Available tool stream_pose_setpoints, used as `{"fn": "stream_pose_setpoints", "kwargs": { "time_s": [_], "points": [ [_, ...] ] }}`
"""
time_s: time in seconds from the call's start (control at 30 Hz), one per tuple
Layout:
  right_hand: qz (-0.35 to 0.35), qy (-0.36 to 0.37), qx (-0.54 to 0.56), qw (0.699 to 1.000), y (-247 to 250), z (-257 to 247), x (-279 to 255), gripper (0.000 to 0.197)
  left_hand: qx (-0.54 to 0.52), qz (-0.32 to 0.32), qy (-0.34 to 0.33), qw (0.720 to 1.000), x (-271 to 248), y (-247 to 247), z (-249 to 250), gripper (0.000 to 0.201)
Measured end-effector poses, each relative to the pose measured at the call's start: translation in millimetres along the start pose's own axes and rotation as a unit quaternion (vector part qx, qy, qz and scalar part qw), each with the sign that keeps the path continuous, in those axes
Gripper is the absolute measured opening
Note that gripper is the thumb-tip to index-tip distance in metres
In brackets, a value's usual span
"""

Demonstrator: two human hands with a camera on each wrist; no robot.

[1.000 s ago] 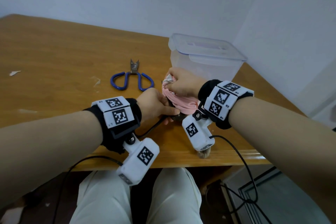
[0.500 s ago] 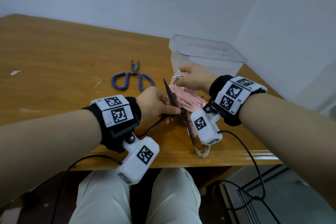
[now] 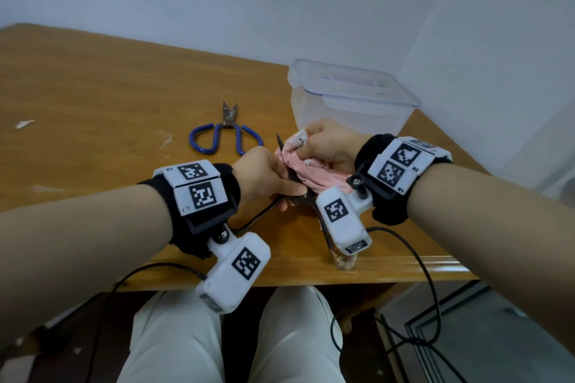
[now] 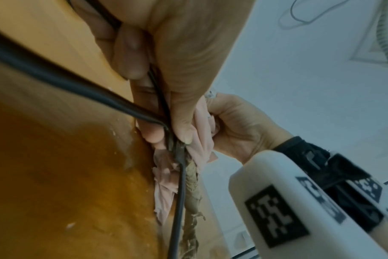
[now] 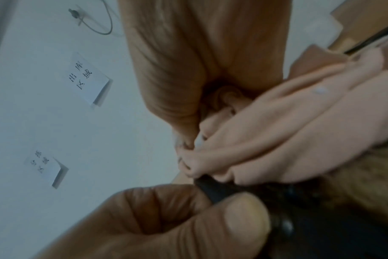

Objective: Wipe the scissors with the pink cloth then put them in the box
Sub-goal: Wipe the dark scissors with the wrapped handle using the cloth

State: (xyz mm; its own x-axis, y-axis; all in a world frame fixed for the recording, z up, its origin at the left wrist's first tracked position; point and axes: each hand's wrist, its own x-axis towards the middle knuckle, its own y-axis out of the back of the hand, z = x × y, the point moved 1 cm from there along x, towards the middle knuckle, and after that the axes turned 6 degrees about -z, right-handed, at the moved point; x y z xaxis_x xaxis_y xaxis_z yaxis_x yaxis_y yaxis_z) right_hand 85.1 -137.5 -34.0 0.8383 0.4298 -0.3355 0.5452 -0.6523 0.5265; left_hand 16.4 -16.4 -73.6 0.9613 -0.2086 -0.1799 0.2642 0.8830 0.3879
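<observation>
Your left hand (image 3: 264, 177) pinches the dark scissors (image 3: 291, 172) at the pivot while your right hand (image 3: 326, 146) bunches the pink cloth (image 3: 314, 174) around a blade: wiping is underway. Next, I'd judge, the lid must come off the box (image 3: 348, 102), standing closed just beyond your right hand. Blue scissors (image 3: 225, 134) lie nearby on the table (image 3: 93, 102).

Left hand (image 3: 264, 177) gripping dark scissors (image 3: 291, 176) near pivot. Right hand (image 3: 326, 146) bunching pink cloth (image 3: 314, 176) around blade, tip showing above cloth. Blue-handled scissors (image 3: 225, 134) lying on table (image 3: 93, 109). Clear lidded box (image 3: 348, 99) standing just behind right hand.
</observation>
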Motion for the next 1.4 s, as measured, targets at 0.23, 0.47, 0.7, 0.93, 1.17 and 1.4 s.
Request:
{"fn": "stream_pose_setpoints", "kwargs": {
  "time_s": [0.23,0.47,0.7,0.93,1.17,1.4],
  "points": [
    [0.026,-0.031,-0.039,0.998,6.1,-5.8,24.5,0.036,0.021,-0.010,-0.002,1.000,-1.2,-2.8,2.4,0.023],
    [0.023,-0.063,-0.056,0.996,6.2,-5.1,26.6,0.035,0.026,-0.008,-0.009,1.000,-1.0,-5.7,2.1,0.032],
    [-0.001,-0.082,-0.066,0.994,6.3,-2.4,24.6,0.037,0.035,-0.007,-0.008,0.999,0.7,-4.5,2.1,0.024],
    [0.009,-0.074,-0.042,0.996,0.7,-9.3,28.6,0.026,0.070,-0.004,0.000,0.998,1.3,-5.0,3.2,0.031],
    [0.023,-0.077,-0.023,0.996,1.0,1.6,29.6,0.030,0.041,-0.007,-0.001,0.999,1.9,-3.2,1.8,0.028],
    [0.051,-0.040,0.002,0.998,-0.7,-4.8,29.8,0.024,0.045,-0.005,-0.002,0.999,-2.5,-2.9,2.1,0.028]
  ]
}}
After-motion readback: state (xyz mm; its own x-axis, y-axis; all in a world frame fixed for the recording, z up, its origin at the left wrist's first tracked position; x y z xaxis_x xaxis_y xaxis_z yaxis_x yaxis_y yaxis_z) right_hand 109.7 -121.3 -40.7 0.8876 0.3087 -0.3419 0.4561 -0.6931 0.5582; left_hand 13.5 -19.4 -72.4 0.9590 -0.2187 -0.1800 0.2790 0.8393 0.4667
